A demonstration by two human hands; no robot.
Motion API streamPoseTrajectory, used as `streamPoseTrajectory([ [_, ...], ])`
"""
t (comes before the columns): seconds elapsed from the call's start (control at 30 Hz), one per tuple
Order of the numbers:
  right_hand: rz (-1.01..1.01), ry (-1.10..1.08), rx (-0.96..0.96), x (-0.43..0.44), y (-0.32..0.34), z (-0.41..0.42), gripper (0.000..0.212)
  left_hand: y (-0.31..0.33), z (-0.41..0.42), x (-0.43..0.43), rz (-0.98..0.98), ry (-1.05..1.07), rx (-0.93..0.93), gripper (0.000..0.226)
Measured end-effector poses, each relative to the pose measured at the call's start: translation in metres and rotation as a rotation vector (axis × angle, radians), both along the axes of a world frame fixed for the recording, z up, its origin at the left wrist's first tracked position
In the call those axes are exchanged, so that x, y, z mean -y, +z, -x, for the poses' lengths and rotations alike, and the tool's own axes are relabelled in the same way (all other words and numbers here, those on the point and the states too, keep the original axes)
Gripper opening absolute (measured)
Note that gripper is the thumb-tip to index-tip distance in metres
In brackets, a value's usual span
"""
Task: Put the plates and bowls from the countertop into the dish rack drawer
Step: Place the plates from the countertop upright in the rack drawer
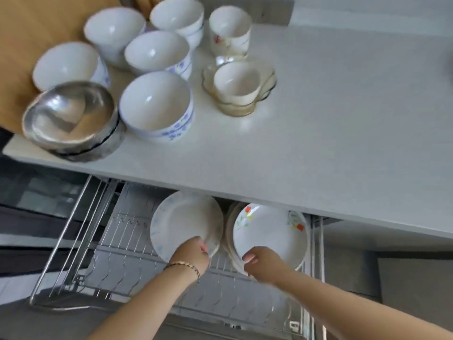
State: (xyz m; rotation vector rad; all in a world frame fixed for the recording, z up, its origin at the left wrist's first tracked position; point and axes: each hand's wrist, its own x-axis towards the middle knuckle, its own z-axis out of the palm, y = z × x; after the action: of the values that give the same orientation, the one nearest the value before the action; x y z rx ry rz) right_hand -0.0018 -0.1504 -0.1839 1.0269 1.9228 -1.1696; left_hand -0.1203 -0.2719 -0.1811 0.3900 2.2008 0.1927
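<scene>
Head view: plates being stood in the dish rack drawer [107,244]. The left hand [192,252] grips the lower rim of a pale plate [181,222], fingers curled round its edge. The plate stands nearly upright among the wire slots, below the lip of the countertop [331,123]. Just beside it, the right hand [261,262] pinches the lower rim of a flowered plate [267,231], thumb on its face and the other fingers hidden behind. This plate fronts a close-packed row of further plates [229,231].

Step in hand, by judgement: seating both plates in their slots. The next move calls for easing each rim down between the wires until it stands unaided, then letting go and reaching up for the bowls.

These stand on the countertop: white bowls [114,25], a blue-patterned bowl [157,106], nested steel bowls [71,116], a flowered cup [230,28] and a small cup [236,82] in a glass dish [268,79]. A wooden board [31,33] lies at far left.

No brand, label or writing is legible; only floral decoration shows.
</scene>
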Motion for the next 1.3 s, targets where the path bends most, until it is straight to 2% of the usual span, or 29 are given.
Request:
streamPoseTrajectory([
  [0.1,0.035,-0.062,-0.058,-0.059,0.037,-0.034,0.025,0.030,-0.033,-0.062,-0.050,-0.051,0.008,0.025],
  [0.2,-0.053,0.039,-0.117,-0.128,0.073,-0.071,0.025,0.054,-0.070,-0.136,-0.160,-0.033,0.005,0.022],
  [0.33,-0.115,0.027,-0.218,-0.230,0.111,-0.120,0.022,0.081,-0.123,-0.244,-0.248,-0.055,-0.026,0.017],
  [0.53,-0.201,-0.025,-0.222,-0.384,0.141,-0.191,0.027,0.115,-0.191,-0.393,-0.278,-0.060,-0.006,0.015],
  [0.77,-0.173,-0.393,-0.184,-0.523,0.154,-0.242,0.012,0.142,-0.223,-0.493,-0.264,0.022,0.021,0.032],
  [0.87,-0.131,-0.746,-0.206,-0.567,0.142,-0.249,0.010,0.145,-0.231,-0.513,-0.250,0.022,0.001,0.030],
  [0.97,0.007,-1.118,-0.284,-0.599,0.126,-0.248,0.012,0.144,-0.235,-0.525,-0.224,0.012,-0.007,0.033],
  [1.1,0.113,-1.444,-0.436,-0.626,0.104,-0.237,0.032,0.136,-0.232,-0.536,-0.200,0.035,-0.003,0.031],
  [1.23,-0.004,-1.556,-0.482,-0.643,0.094,-0.228,0.040,0.126,-0.224,-0.562,-0.282,0.318,0.139,0.014],
  [1.3,-0.034,-1.563,-0.501,-0.649,0.087,-0.228,0.040,0.119,-0.218,-0.585,-0.368,0.448,0.231,0.025],
])
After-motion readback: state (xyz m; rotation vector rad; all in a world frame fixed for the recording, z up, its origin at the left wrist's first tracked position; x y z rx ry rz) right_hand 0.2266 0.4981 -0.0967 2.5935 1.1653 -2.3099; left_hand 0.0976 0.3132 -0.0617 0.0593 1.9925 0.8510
